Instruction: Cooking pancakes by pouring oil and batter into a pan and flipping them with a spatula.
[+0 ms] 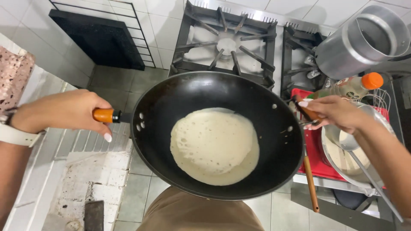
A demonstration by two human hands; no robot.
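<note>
A: Pan (274, 141): dark non-stick metal, semi-gloss; handle (104, 115) orange, smooth, prob. plastic. Batter (215, 146) pale, wet sheen, pitted w/ bubbles.

B: Noted. Stove grate (227, 42)?

A: Matt black cast metal. Pot (355, 47) brushed metal, dull shine. Bowl (342, 164) polished steel. Spatula handle (311, 182) wood, matt. Wall tiles (162, 21) white, glossy.

I see a black pan (216, 132) with a pale cream batter round (215, 146), dotted with tiny bubbles, inside it. Left of the pan, its handle (104, 115) is orange where my left hand (64, 113), white-nailed, grips it, and a white strap (15, 136) circles that wrist. Right of the pan lies a red tray (314, 156) under a silver bowl (342, 141). Behind the pan, the stove grate (227, 42) is dark grey on white. Beyond the tray, a bottle (349, 87) has an orange cap.
</note>
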